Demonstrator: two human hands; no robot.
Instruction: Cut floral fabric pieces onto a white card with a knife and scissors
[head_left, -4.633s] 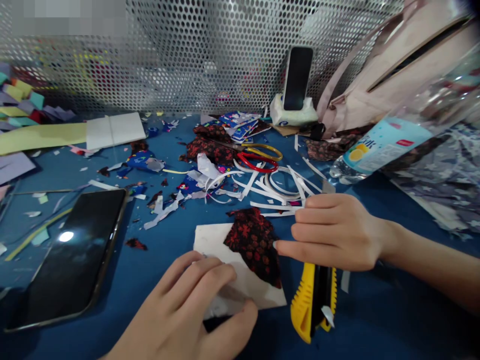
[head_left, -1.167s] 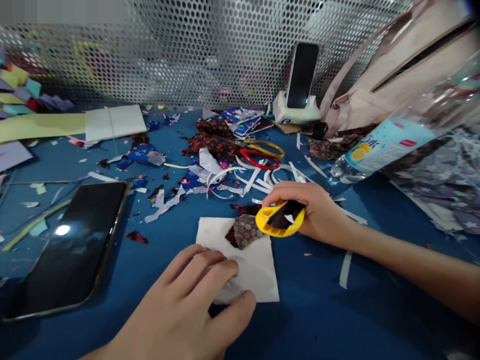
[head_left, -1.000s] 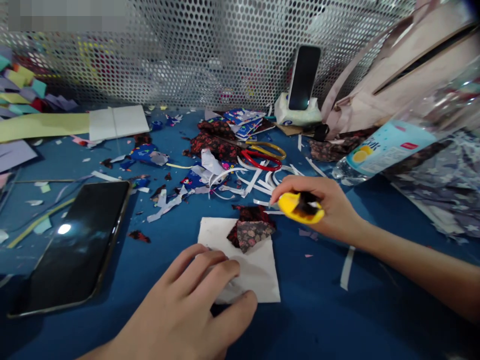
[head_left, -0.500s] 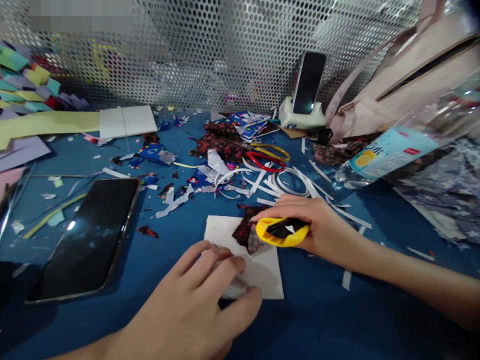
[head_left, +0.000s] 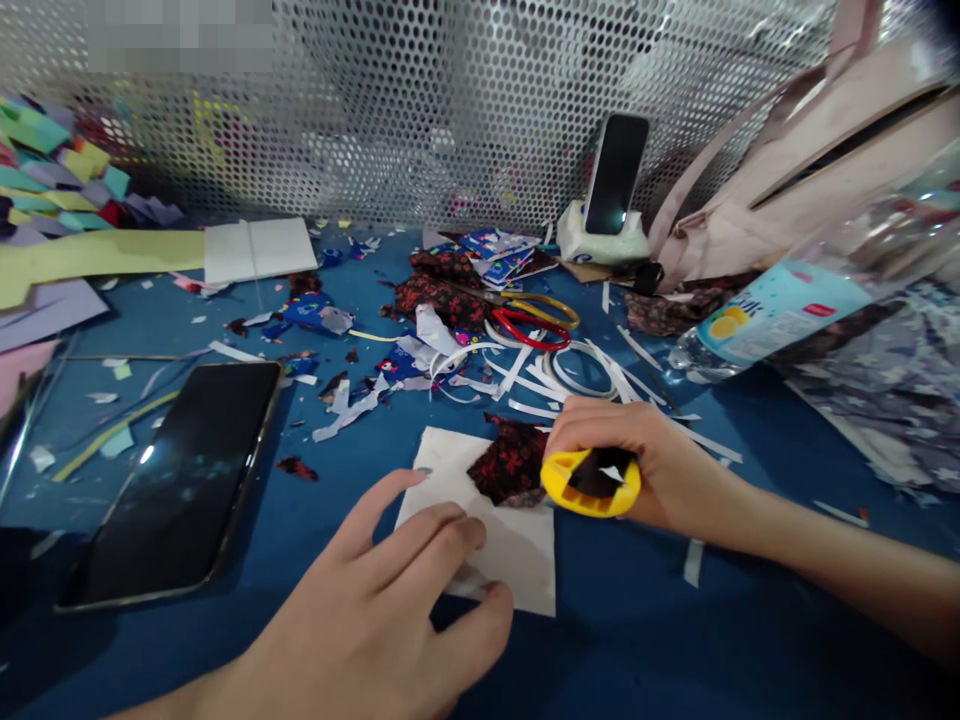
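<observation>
My left hand rests with spread fingers on a square white sheet of paper, pressing on its left part. In my right hand is a yellow tool with a dark hollow end turned toward me; its exact kind is hidden by the angle. A crumpled scrap of dark cloth or paper with a red flower print lies over the sheet's upper right. The tool and my right hand cover the scrap's right end, and I cannot tell if they grip it.
Beyond the sheet lie red-and-gold-handled scissors, white strips and printed scraps. At left is a dark phone; another phone stands against a perforated metal panel. A bottle and a pale bag are at right.
My right hand has drawn the yellow tool right and slightly toward me, showing more of the printed scrap. The left index finger has spread outward, and the white sheet has turned slightly.
</observation>
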